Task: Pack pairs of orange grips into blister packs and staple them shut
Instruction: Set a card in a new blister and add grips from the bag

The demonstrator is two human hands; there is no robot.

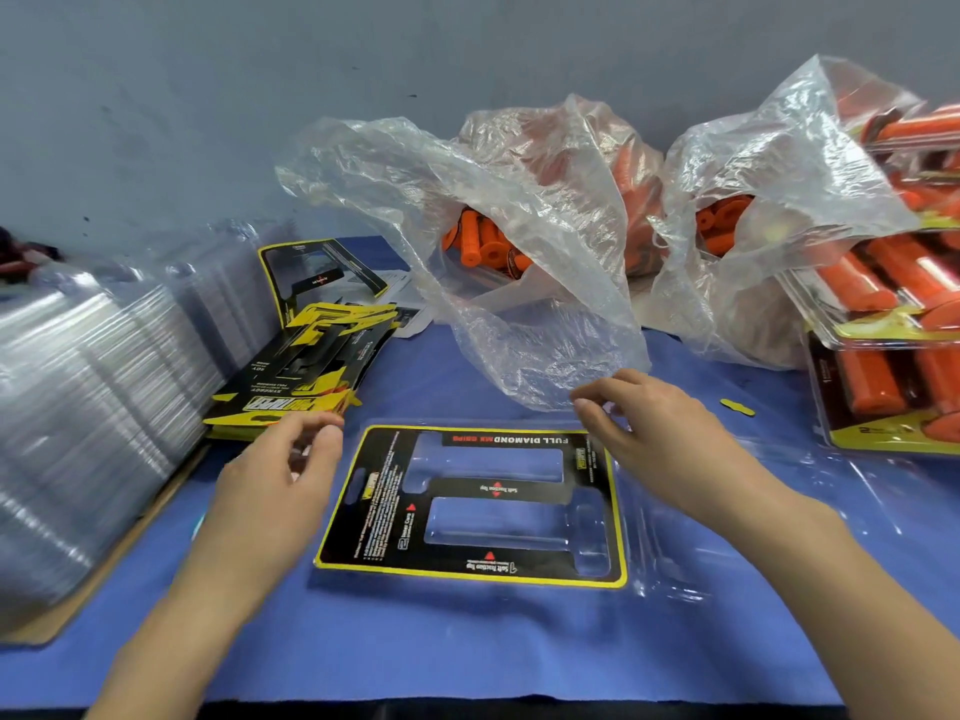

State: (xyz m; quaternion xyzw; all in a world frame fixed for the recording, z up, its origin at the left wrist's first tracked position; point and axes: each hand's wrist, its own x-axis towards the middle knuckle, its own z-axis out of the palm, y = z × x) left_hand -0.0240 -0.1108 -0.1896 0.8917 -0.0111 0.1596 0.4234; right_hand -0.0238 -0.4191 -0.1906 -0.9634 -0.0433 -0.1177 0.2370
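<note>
Squarely between the hands, one open blister pack point(470, 506) lies flat on the blue counter point(467, 641), its black-and-yellow card framing two empty hollows. Behind it stand two clear bags of loose orange grips point(478, 241), the left bag point(467, 174) drooping its crumpled hem to the pack's far edge and the right bag point(779, 148) beside a heap of filled packs point(883, 356); stacked clear shells point(88, 381) and a card pile point(311, 366) lie to the left. The left hand point(275, 480) hovers by the card pile and the right hand point(660, 433) at the left bag's hem, both with fingers loosely curled, holding nothing.
</note>
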